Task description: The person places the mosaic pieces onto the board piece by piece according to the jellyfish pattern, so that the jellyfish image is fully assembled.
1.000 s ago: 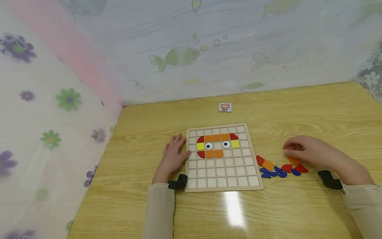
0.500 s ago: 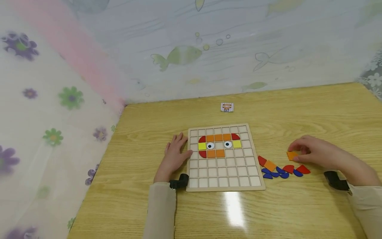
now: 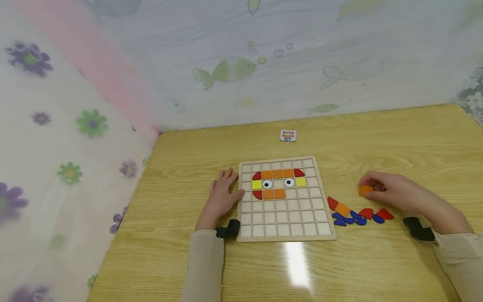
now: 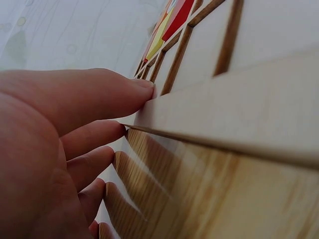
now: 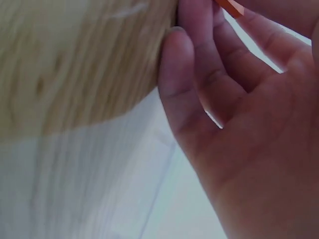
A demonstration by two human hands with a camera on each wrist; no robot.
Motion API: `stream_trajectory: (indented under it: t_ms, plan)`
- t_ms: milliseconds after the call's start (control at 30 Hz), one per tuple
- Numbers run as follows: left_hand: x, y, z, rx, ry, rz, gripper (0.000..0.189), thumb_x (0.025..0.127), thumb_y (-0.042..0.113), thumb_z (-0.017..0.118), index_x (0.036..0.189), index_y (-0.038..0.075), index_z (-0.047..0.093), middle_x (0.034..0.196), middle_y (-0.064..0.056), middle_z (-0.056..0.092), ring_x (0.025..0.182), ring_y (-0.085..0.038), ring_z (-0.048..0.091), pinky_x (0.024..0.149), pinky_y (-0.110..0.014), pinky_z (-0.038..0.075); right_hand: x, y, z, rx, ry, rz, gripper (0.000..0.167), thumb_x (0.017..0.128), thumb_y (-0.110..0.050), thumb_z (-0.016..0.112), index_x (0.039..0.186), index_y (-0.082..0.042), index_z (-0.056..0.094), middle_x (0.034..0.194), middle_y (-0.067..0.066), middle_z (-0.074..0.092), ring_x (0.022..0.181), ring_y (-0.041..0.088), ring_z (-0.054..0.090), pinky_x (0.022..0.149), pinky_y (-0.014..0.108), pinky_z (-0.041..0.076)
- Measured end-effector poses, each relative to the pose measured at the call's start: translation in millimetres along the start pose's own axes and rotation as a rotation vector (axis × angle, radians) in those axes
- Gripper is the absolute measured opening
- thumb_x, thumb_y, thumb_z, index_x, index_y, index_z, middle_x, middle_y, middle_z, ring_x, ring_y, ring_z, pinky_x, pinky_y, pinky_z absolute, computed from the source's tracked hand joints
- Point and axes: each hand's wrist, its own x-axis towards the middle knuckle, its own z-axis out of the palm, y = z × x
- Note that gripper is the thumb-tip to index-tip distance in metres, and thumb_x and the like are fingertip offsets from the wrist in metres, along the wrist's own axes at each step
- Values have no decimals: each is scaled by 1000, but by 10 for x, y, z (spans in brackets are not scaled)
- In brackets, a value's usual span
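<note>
A square wooden grid board lies on the table, with orange, yellow and red tiles and two round eye pieces set in its upper cells. My left hand rests at the board's left edge, its fingers extended. In the left wrist view its thumb lies on the rim and the fingertips are by the board's side. To the right of the board, my right hand pinches an orange square tile between thumb and fingers. Only a corner of that orange tile shows in the right wrist view.
Between board and right hand lie loose pieces: red quarter rounds, several blue half rounds and an orange square. A small picture card lies behind the board. A patterned wall covering borders the table.
My right hand has picked up an orange square tile from beside the red pieces, lifted it away and shifted slightly left with it. The left hand has stayed at the board.
</note>
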Motion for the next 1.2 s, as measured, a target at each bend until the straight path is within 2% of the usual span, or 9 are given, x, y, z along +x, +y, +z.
stream_trajectory:
  t_ms: [67, 233, 467, 700, 967, 1200]
  plan:
    - [0, 5, 12, -1, -3, -3, 59, 87, 31, 56, 139, 16, 34, 148, -3, 16, 135, -21, 0, 106, -43, -3, 13, -14, 15, -33, 30, -9, 19, 85, -21, 61, 103, -16, 58, 86, -8, 57, 77, 10, 53, 67, 28, 46]
    - [2, 21, 23, -3, 3, 0, 58, 87, 31, 56, 139, 16, 35, 148, -2, 16, 135, -20, 1, 105, -42, -2, 76, -98, 29, -29, 56, -20, 19, 88, -24, 56, 106, -17, 59, 91, -4, 60, 82, 15, 56, 70, 36, 46]
    - [12, 16, 27, -8, 5, -4, 58, 87, 31, 56, 138, 16, 35, 148, -1, 16, 135, -19, 1, 105, -41, -3, 229, -331, 52, 31, 12, -27, 22, 88, -31, 55, 106, -20, 61, 91, -7, 59, 82, 12, 54, 72, 33, 45]
    - [15, 10, 20, -6, 9, 12, 58, 87, 31, 56, 138, 15, 35, 148, -2, 16, 135, -20, 1, 105, -42, -2, 419, -553, 145, 112, -25, -50, 19, 88, -25, 57, 104, -20, 63, 85, -9, 58, 78, 10, 53, 69, 28, 45]
    - [-7, 17, -4, -15, 1, 3, 58, 87, 30, 56, 139, 15, 35, 148, -2, 15, 135, -20, 1, 105, -42, -3, 604, -756, 234, 151, -59, -78, 22, 88, -16, 56, 108, -19, 65, 100, -4, 61, 81, 13, 53, 72, 31, 45]
    - [-6, 23, -9, -10, -2, -2, 58, 87, 30, 56, 139, 15, 35, 148, -3, 16, 135, -21, 1, 106, -42, -2, 766, -880, 316, 174, -96, -72, 24, 86, -17, 59, 110, -18, 60, 85, -6, 57, 77, 13, 51, 69, 30, 44]
